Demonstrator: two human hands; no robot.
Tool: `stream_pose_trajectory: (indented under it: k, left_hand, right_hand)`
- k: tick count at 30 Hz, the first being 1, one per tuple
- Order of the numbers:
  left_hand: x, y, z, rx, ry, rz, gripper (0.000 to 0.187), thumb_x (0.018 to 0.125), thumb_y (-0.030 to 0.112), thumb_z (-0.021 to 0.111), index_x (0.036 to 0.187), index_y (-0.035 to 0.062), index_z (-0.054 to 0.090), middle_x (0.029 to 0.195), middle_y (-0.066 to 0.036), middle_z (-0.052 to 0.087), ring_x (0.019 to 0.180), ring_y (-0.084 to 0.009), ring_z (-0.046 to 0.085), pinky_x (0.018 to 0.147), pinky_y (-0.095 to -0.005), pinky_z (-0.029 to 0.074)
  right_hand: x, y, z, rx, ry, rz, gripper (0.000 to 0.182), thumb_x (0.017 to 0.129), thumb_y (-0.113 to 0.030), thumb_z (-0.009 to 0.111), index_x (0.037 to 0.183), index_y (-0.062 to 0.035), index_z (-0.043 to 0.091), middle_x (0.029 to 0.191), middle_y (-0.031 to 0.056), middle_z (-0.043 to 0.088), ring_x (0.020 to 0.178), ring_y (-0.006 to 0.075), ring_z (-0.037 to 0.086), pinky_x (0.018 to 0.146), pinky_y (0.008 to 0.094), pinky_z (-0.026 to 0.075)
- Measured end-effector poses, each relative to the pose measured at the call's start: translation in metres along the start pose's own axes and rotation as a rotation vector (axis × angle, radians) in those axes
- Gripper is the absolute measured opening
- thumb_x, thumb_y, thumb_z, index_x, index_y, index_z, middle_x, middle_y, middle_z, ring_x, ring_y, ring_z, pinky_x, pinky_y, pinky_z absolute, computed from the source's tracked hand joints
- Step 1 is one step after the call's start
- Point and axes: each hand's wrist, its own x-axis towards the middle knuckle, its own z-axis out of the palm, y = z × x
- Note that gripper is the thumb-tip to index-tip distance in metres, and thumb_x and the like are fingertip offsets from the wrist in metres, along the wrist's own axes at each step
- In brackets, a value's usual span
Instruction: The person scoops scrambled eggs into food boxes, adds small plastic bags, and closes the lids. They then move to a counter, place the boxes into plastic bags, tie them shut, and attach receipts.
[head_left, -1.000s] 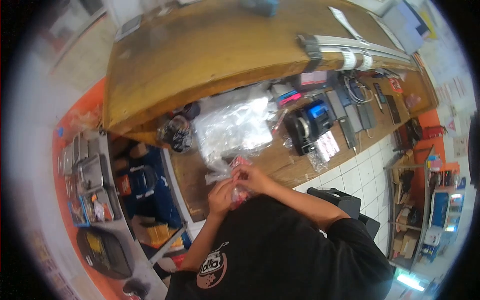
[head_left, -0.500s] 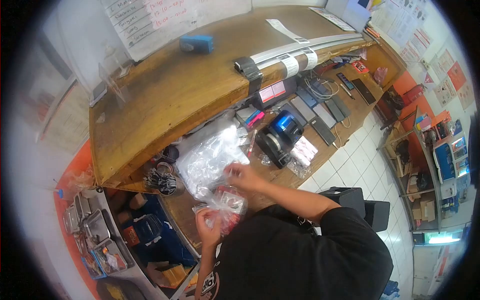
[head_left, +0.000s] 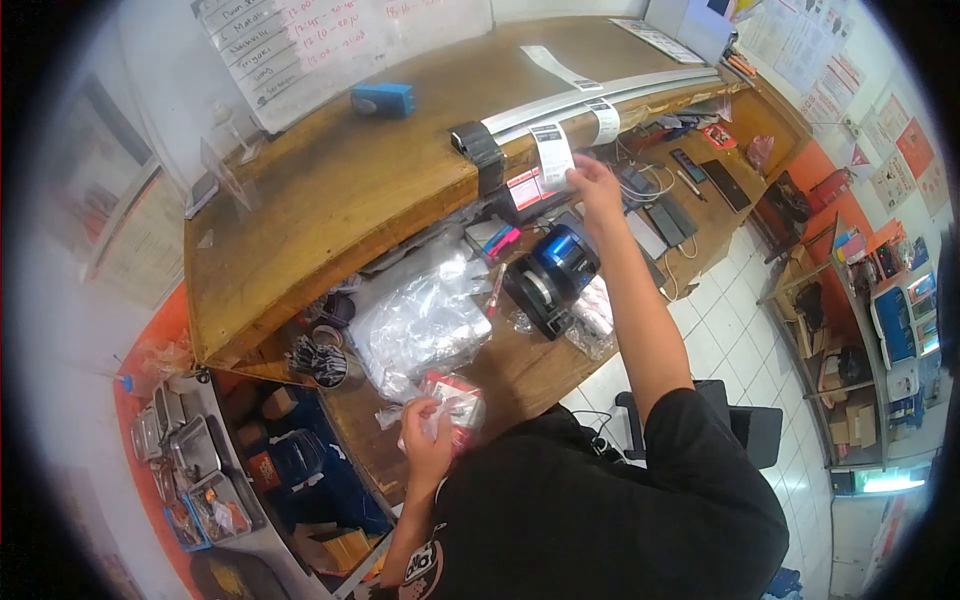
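Note:
Low on the wooden desk, my left hand (head_left: pixel 428 440) is closed on the gathered top of a clear plastic bag (head_left: pixel 462 408) with red and white contents. My right hand (head_left: pixel 597 188) reaches up to the raised shelf and pinches the lower edge of a printed paper label (head_left: pixel 552 157). That label hangs over the shelf's front edge beside a second paper strip (head_left: pixel 604 118). Between my hands lies a pile of clear plastic bags (head_left: pixel 420 320). A black and blue tape dispenser (head_left: pixel 550 275) stands under my right forearm.
The raised wooden shelf (head_left: pixel 330 190) runs across the front, with a blue box (head_left: pixel 383 99) on it. A cup of pens (head_left: pixel 325 365) stands at the desk's left. Metal trays (head_left: pixel 195 450) sit lower left. Cables and phones (head_left: pixel 685 160) lie at the right.
My right hand has left the plastic bag and moved up and right to take hold of the paper label. My left hand still grips the bag.

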Motion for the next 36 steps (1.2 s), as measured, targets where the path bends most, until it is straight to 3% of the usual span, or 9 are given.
stream_pose_trajectory:
  k: [4, 9, 11, 15, 22, 24, 28, 32, 36]
  left_hand:
    - [0.030, 0.026, 0.029, 0.089, -0.071, 0.168, 0.038, 0.079, 0.009, 0.068, 0.113, 0.0012, 0.055, 0.111, -0.015, 0.056, 0.103, -0.0294, 0.054, 0.089, -0.0380, 0.043]
    - [0.052, 0.018, 0.101, -0.070, -0.143, -0.038, 0.034, 0.080, 0.014, 0.068, 0.111, 0.0005, 0.060, 0.104, -0.016, 0.063, 0.095, -0.0291, 0.060, 0.083, -0.0378, 0.046]
    - [0.057, 0.031, 0.114, -0.146, -0.236, -0.163, 0.023, 0.083, 0.014, 0.065, 0.101, -0.0004, 0.063, 0.090, -0.016, 0.067, 0.082, -0.0279, 0.065, 0.076, -0.0373, 0.048]
    - [0.049, 0.006, 0.152, -0.087, -0.426, -0.186, 0.028, 0.083, 0.007, 0.058, 0.109, -0.0001, 0.058, 0.098, -0.021, 0.065, 0.093, -0.0350, 0.063, 0.081, -0.0411, 0.047]
    - [0.048, -0.029, 0.235, -0.048, -0.655, -0.390, 0.039, 0.078, 0.005, 0.050, 0.116, 0.0005, 0.053, 0.108, -0.023, 0.062, 0.105, -0.0376, 0.058, 0.089, -0.0422, 0.044]
    - [0.051, -0.029, 0.250, -0.025, -0.605, -0.378, 0.038, 0.077, 0.006, 0.052, 0.114, 0.0006, 0.054, 0.107, -0.022, 0.063, 0.103, -0.0366, 0.059, 0.088, -0.0414, 0.045]
    - [0.058, -0.021, 0.265, -0.043, -0.633, -0.543, 0.032, 0.079, 0.007, 0.055, 0.109, -0.0003, 0.058, 0.098, -0.014, 0.065, 0.093, -0.0246, 0.062, 0.081, -0.0345, 0.047]
    - [0.057, -0.018, 0.276, -0.131, -0.656, -0.657, 0.036, 0.080, 0.009, 0.058, 0.115, -0.0005, 0.058, 0.101, -0.012, 0.065, 0.091, -0.0200, 0.061, 0.080, -0.0321, 0.047]
    - [0.051, -0.023, 0.289, -0.182, -0.596, -0.614, 0.037, 0.082, 0.005, 0.058, 0.118, -0.0018, 0.056, 0.104, -0.012, 0.066, 0.093, -0.0198, 0.062, 0.082, -0.0315, 0.048]
  right_hand:
    - [-0.094, 0.022, -0.010, 0.060, -0.135, 0.227, 0.025, 0.079, -0.005, 0.067, 0.103, 0.0000, 0.062, 0.093, 0.0066, 0.065, 0.088, 0.0149, 0.059, 0.084, 0.0294, 0.044]
    - [-0.235, 0.070, -0.028, -0.090, -0.597, 0.546, 0.009, 0.083, -0.007, 0.064, 0.091, -0.0058, 0.066, 0.087, 0.0008, 0.066, 0.083, 0.0081, 0.059, 0.075, 0.0248, 0.047]
    - [-0.233, 0.084, -0.049, -0.207, -0.555, 0.499, 0.013, 0.081, -0.006, 0.062, 0.094, -0.0051, 0.067, 0.088, 0.0020, 0.067, 0.082, 0.0099, 0.060, 0.076, 0.0259, 0.047]
    - [-0.172, 0.116, -0.096, -0.536, -0.127, 0.267, 0.018, 0.078, -0.010, 0.064, 0.094, -0.0042, 0.070, 0.087, 0.0067, 0.068, 0.080, 0.0164, 0.062, 0.075, 0.0291, 0.048]
    - [-0.126, 0.156, -0.097, -0.597, -0.384, 0.687, 0.017, 0.083, -0.016, 0.068, 0.091, -0.0003, 0.069, 0.080, 0.0055, 0.067, 0.075, 0.0140, 0.060, 0.072, 0.0287, 0.046]
    - [-0.125, 0.167, -0.100, -0.316, -0.364, 0.764, 0.014, 0.082, -0.014, 0.068, 0.088, -0.0011, 0.069, 0.081, 0.0047, 0.066, 0.076, 0.0130, 0.059, 0.071, 0.0281, 0.046]
    - [-0.151, 0.175, -0.113, -0.319, -0.338, 0.553, 0.013, 0.085, -0.014, 0.066, 0.089, -0.0019, 0.066, 0.085, 0.0046, 0.066, 0.077, 0.0110, 0.058, 0.070, 0.0251, 0.045]
    - [-0.166, 0.128, -0.126, -0.150, -0.310, 0.765, 0.013, 0.087, -0.012, 0.064, 0.093, -0.0012, 0.064, 0.084, 0.0032, 0.063, 0.075, 0.0094, 0.056, 0.068, 0.0251, 0.044]
    - [-0.173, 0.121, -0.147, -0.269, -0.386, 0.614, 0.015, 0.087, -0.014, 0.064, 0.096, -0.0021, 0.063, 0.082, 0.0029, 0.061, 0.075, 0.0106, 0.056, 0.068, 0.0255, 0.044]
